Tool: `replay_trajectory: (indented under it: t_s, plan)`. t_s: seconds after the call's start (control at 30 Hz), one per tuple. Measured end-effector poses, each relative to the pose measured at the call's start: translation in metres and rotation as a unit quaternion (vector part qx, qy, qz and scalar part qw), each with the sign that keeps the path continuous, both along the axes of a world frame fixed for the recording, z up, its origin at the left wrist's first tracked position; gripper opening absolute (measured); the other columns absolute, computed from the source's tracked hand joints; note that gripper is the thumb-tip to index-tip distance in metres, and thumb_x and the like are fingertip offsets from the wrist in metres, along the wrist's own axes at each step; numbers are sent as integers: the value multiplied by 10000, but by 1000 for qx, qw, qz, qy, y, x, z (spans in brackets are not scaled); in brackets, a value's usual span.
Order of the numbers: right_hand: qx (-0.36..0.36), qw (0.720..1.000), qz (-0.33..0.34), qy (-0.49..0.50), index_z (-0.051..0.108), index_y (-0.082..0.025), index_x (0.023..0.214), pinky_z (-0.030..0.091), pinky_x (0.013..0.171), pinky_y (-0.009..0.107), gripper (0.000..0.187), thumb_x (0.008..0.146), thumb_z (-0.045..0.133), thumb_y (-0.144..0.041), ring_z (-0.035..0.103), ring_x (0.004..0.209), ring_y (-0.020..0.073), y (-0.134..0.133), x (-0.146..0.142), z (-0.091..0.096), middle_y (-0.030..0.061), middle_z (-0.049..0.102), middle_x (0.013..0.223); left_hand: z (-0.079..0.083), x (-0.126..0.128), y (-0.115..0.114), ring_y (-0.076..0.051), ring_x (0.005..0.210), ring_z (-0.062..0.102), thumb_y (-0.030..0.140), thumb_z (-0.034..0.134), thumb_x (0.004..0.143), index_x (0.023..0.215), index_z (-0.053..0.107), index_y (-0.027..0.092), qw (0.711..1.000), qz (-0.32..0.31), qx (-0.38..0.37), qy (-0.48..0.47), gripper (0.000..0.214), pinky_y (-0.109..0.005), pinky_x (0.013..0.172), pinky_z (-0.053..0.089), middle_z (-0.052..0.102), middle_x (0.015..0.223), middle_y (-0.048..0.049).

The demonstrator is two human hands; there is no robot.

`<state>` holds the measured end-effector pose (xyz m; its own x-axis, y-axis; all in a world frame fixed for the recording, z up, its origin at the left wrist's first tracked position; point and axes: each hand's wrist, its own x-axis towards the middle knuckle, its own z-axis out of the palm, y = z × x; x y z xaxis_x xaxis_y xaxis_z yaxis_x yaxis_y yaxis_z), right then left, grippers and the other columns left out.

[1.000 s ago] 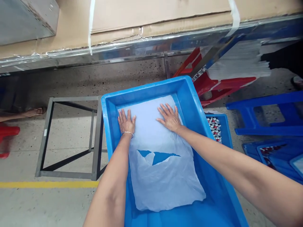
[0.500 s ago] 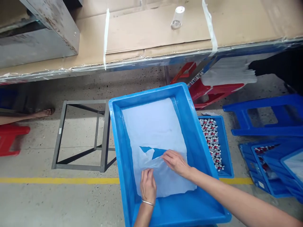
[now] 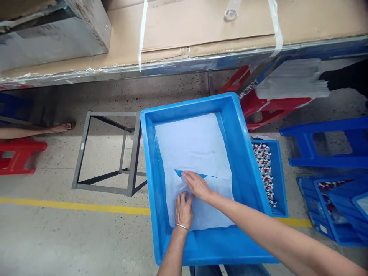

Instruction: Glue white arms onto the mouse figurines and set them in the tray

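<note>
A thin white sheet (image 3: 191,142) with a ragged tear across its lower half lies in the blue plastic tray (image 3: 255,191). Blue tray bottom shows through the narrow tear. My right hand (image 3: 198,186) rests over the torn edge, fingers stretched out and touching the sheet. Just below it and to the left, my left hand (image 3: 183,211), with a bracelet at the wrist, presses on the sheet's lower part with its fingers spread. The two hands are close together, and the sheet under the fingers is hidden.
A grey metal frame (image 3: 132,153) stands left of the tray. To the right is a smaller blue bin (image 3: 283,195) of small red, white and black figures. A cardboard-covered table (image 3: 201,34) runs along the top, and a blue stool (image 3: 324,161) stands at right. A person's foot (image 3: 64,127) shows at left.
My right hand has moved left along the tear, and its fingers have flattened from a pinch. The gap has narrowed as the lower flap moved up. My left hand has shifted up towards it.
</note>
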<state>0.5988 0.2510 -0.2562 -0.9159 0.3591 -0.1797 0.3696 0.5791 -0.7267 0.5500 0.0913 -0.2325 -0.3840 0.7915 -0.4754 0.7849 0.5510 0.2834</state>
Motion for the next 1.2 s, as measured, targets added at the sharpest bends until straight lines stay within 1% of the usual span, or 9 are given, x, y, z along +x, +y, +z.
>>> replay_trajectory:
  t_s: [0.1, 0.2, 0.4, 0.57, 0.67, 0.83, 0.97, 1.07, 1.2]
  plan:
    - [-4, 998, -25, -54, 636, -164, 1216, 549, 939, 452, 215, 1015, 646, -239, 610, 1112, 263, 4, -28, 2, 98, 609, 1251, -1, -4, 3, -250, 1094, 634, 108, 631, 909, 1273, 613, 207, 1000, 0, -6, -12, 378, -461, 907, 566, 641, 1238, -77]
    - [-10, 997, 8, -81, 661, -158, 1137, 541, 932, 456, 197, 993, 683, -291, 605, 1102, 265, 13, -40, 8, 86, 618, 1219, -2, -7, 6, -241, 1058, 645, 138, 629, 920, 1240, 623, 190, 1000, 8, -10, -14, 324, -451, 883, 573, 651, 1197, -74]
    - [19, 990, 55, -126, 665, -149, 1110, 519, 960, 471, 184, 1001, 670, -298, 615, 1086, 260, 30, -35, 22, 83, 636, 1184, 1, -7, 10, -230, 1021, 660, 166, 618, 936, 1203, 636, 181, 999, 23, -6, -24, 268, -437, 864, 581, 677, 1094, -58]
    - [59, 986, 13, -158, 661, -144, 1101, 538, 932, 453, 174, 1023, 640, -298, 637, 1031, 243, 33, -29, 26, 77, 651, 1132, -2, -7, 16, -223, 989, 698, 156, 557, 968, 1435, 456, 196, 997, 80, -9, -1, 480, -402, 819, 611, 667, 1234, -110]
    - [70, 987, -3, -144, 644, -146, 1156, 536, 937, 461, 188, 1027, 631, -281, 628, 1054, 251, 31, -26, 27, 85, 633, 1177, -5, -7, 20, -203, 897, 715, 144, 542, 973, 1462, 421, 197, 996, 91, -17, 16, 507, -367, 743, 624, 682, 1202, -111]
    - [45, 993, 63, -90, 651, -161, 1173, 538, 942, 459, 203, 998, 677, -261, 608, 1108, 263, 31, -23, 19, 80, 622, 1221, -4, -6, 17, -179, 815, 706, 122, 582, 950, 1423, 483, 216, 997, 61, -5, 37, 492, -337, 690, 618, 701, 1090, -68]
    - [43, 992, 58, -104, 665, -140, 1101, 549, 919, 454, 171, 995, 684, -273, 628, 1062, 255, 31, -25, 9, 77, 643, 1159, -5, -10, 9, -254, 1104, 679, 122, 553, 960, 1371, 546, 172, 992, 79, 20, 92, 414, -458, 922, 588, 675, 1257, -126]
    - [42, 992, 49, -108, 672, -137, 1047, 548, 913, 443, 153, 997, 681, -281, 638, 1029, 242, 32, -25, 6, 67, 656, 1114, -11, -16, 6, -318, 1394, 486, 178, 504, 988, 1450, 482, 164, 988, 82, 38, 122, 463, -580, 1138, 411, 518, 1511, -173]
    - [66, 990, -18, -121, 673, -145, 1028, 518, 950, 457, 139, 1001, 669, -281, 622, 1052, 247, 37, -13, 7, 70, 652, 1115, -17, -16, 2, -335, 1507, 311, 299, 507, 986, 1521, 388, 178, 989, 61, 43, 125, 562, -631, 1200, 279, 403, 1600, -171]
